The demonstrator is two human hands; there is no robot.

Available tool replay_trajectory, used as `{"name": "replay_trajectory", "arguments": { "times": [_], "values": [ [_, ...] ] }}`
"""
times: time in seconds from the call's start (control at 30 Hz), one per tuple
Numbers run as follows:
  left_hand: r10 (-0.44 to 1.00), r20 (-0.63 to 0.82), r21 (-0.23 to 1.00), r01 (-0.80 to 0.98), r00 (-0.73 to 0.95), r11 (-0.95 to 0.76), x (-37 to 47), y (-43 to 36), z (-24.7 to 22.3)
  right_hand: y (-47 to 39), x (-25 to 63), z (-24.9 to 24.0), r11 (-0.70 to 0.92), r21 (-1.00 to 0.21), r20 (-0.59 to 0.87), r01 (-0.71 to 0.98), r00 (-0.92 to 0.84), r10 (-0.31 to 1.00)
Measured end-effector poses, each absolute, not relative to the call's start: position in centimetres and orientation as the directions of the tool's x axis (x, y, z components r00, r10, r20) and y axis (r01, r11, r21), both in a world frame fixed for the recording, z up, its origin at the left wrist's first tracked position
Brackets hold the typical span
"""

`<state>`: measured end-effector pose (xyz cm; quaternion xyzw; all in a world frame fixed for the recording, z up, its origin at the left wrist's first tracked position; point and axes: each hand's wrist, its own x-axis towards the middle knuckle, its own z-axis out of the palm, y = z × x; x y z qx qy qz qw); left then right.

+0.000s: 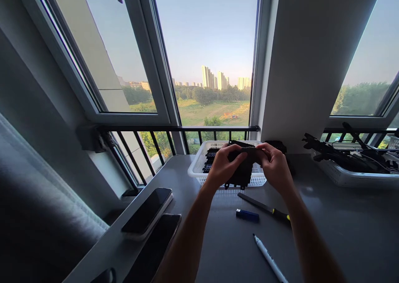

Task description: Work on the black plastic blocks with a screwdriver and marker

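Note:
A dark, flat plastic part (241, 173) with notched edges is held up in front of a white basket (196, 169). My left hand (225, 164) pinches its upper left side between thumb and fingers. On the upper right side, my right hand (274, 164) grips the same part with thumb and fingertips. More black ribbed parts (210, 160) lie inside the basket, partly hidden behind my left hand. Fine detail on the held part is too dark to make out.
On the grey table (221, 249) lie a file with a black and yellow handle (262, 205), a blue cap-like object (247, 215), a white marker (268, 258) and two phones (148, 211) (156, 249). Another white basket (349, 177) holds black parts at right.

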<state>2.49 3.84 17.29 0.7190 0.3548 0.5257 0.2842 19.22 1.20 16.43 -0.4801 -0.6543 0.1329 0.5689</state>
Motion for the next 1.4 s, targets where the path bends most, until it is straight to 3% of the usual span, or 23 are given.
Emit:
{"name": "replay_trajectory", "arguments": {
  "times": [0.17, 0.27, 0.37, 0.47, 0.63, 0.73, 0.83, 1.03, 1.2, 1.4],
  "values": [
    [0.762, 0.640, 0.757, 0.089, 0.101, -0.648, 2.6, 3.9, 17.4, 1.9, 20.3, 16.5, 0.531, -0.718, 0.670, 0.449, 0.240, 0.703],
    [0.801, 0.597, 0.802, -0.017, 0.042, -0.597, 2.7, 4.2, 17.1, 1.9, 20.5, 16.8, 0.516, -0.738, 0.662, 0.435, 0.315, 0.680],
    [0.830, 0.555, 0.832, -0.035, 0.059, -0.554, 3.3, 4.6, 16.6, 1.3, 19.6, 17.0, 0.504, -0.760, 0.632, 0.411, 0.282, 0.722],
    [0.830, 0.552, 0.833, -0.017, 0.075, -0.552, 4.2, 4.6, 16.1, 0.7, 18.4, 17.0, 0.483, -0.708, 0.670, 0.515, 0.272, 0.690],
    [0.844, 0.529, 0.848, -0.009, 0.085, -0.531, 5.2, 4.4, 15.5, 1.1, 17.4, 16.0, 0.376, -0.514, 0.836, 0.771, 0.353, 0.420],
    [0.845, 0.525, 0.851, -0.037, 0.104, -0.524, 5.3, 4.4, 15.5, 1.5, 17.0, 15.3, 0.449, -0.392, 0.899, 0.803, 0.233, 0.370],
    [0.861, 0.505, 0.861, -0.108, 0.061, -0.497, 5.1, 4.5, 15.8, 1.6, 16.2, 15.1, 0.493, -0.303, 0.908, 0.816, 0.090, 0.410],
    [0.921, 0.389, 0.878, -0.289, -0.031, -0.380, 4.3, 4.6, 16.5, 1.2, 15.1, 15.3, 0.458, -0.194, 0.816, 0.867, -0.117, 0.566],
    [0.939, 0.341, 0.874, -0.351, -0.051, -0.336, 4.1, 5.0, 16.1, 1.4, 15.4, 15.1, 0.426, -0.141, 0.783, 0.893, -0.163, 0.601],
    [0.966, 0.202, 0.831, -0.495, -0.159, -0.255, 2.9, 6.2, 16.2, 0.2, 15.1, 15.6, 0.583, -0.007, 0.668, 0.812, -0.430, 0.607]
  ]
}}
